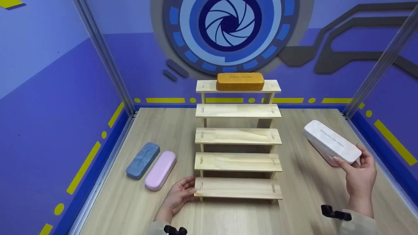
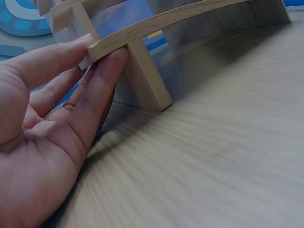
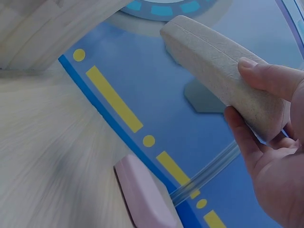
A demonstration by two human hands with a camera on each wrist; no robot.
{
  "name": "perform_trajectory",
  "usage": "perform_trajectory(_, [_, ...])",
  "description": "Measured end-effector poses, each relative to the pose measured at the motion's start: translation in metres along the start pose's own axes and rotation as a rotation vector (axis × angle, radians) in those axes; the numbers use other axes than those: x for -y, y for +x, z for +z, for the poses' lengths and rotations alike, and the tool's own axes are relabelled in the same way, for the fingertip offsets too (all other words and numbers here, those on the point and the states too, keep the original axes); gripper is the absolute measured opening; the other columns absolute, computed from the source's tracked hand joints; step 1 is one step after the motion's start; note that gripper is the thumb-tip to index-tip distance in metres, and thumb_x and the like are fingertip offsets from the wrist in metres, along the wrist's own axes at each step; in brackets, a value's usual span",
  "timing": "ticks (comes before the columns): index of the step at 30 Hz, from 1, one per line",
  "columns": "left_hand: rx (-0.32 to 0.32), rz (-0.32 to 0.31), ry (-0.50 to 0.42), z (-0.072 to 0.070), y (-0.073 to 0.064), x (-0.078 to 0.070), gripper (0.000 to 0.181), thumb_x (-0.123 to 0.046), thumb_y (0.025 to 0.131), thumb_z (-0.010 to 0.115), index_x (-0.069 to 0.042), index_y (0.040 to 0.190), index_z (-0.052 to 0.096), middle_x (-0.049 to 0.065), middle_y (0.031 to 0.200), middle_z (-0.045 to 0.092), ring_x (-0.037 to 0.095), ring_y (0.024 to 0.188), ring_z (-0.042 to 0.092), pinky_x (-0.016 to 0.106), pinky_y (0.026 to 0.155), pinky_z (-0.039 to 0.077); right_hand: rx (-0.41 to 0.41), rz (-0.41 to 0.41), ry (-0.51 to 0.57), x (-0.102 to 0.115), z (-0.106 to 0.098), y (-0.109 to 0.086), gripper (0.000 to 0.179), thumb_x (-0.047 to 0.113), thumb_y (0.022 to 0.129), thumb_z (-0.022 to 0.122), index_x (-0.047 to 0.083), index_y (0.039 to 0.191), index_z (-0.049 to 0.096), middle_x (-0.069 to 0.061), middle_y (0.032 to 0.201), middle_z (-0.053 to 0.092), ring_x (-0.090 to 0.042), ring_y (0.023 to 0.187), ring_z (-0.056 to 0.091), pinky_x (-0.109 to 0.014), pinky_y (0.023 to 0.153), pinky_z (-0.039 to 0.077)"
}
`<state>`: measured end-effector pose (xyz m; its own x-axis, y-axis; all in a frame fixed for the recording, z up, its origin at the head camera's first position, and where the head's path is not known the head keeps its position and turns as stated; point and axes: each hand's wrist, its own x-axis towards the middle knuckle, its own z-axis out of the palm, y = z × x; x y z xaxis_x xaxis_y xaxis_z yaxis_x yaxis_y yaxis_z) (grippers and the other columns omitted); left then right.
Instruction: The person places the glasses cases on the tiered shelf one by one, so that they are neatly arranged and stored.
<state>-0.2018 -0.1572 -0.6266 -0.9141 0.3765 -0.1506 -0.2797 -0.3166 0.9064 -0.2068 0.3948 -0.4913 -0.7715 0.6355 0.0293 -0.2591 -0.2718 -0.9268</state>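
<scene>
A wooden stepped rack [image 1: 238,161] with several shelves stands mid-table. My left hand [image 1: 187,187] pinches the left end of its lowest shelf [image 1: 238,188]. In the left wrist view my left hand [image 2: 99,52] has its thumb on the end of the lowest shelf [image 2: 161,21] and its fingers under it. My right hand [image 1: 351,158] grips one end of a white case [image 1: 328,140], held tilted above the table to the rack's right. The right wrist view shows my right hand [image 3: 242,90] with thumb on top of the white case [image 3: 213,61] and fingers underneath.
An orange case [image 1: 240,81] lies on the top shelf. A blue case [image 1: 142,160] and a pink case [image 1: 160,169] lie side by side left of the rack. A pink case [image 3: 142,194] lies on the table below my right hand. Blue walls enclose the table [image 1: 303,202].
</scene>
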Motion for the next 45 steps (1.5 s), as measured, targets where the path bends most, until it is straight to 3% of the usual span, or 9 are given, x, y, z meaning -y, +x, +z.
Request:
perform_trajectory(13, [-0.001,0.009,-0.007,0.000,-0.001,0.001,0.069,0.004,0.095,0.062,0.015,0.153,0.027,0.000,0.124,0.063,0.014,0.110,0.065,0.030,0.087,0.060,0.065,-0.065,0.077,0.016,0.020,0.004,0.081,-0.037,0.069,0.067,0.007,0.136,0.057,-0.003,0.128,0.058,-0.014,0.104,0.062,-0.016,0.073,0.060])
perform_trajectory(20, [0.003,0.009,0.005,-0.001,-0.002,0.002,0.071,0.000,0.097,0.064,0.014,0.154,0.026,0.000,0.127,0.062,0.013,0.110,0.065,0.028,0.085,0.059,0.173,-0.112,0.137,0.025,0.035,0.004,0.078,-0.040,0.070,0.061,0.003,0.135,0.056,-0.009,0.127,0.057,-0.017,0.106,0.062,-0.019,0.074,0.061])
perform_trajectory(32, [-0.022,-0.010,0.006,-0.001,0.000,0.002,0.071,0.003,0.095,0.063,0.015,0.154,0.025,0.001,0.127,0.062,0.014,0.110,0.065,0.030,0.086,0.060,0.299,-0.120,0.045,0.033,0.060,0.009,0.076,-0.035,0.074,0.064,0.004,0.139,0.052,-0.006,0.129,0.057,-0.016,0.110,0.062,-0.019,0.078,0.061])
perform_trajectory(45, [-0.025,-0.003,0.013,0.000,0.001,0.002,0.069,0.003,0.095,0.062,0.014,0.154,0.026,0.000,0.126,0.063,0.013,0.106,0.066,0.028,0.084,0.059,0.537,-0.158,0.086,0.029,0.088,0.010,0.076,-0.037,0.076,0.060,0.002,0.140,0.052,-0.009,0.128,0.057,-0.015,0.108,0.063,-0.021,0.082,0.061])
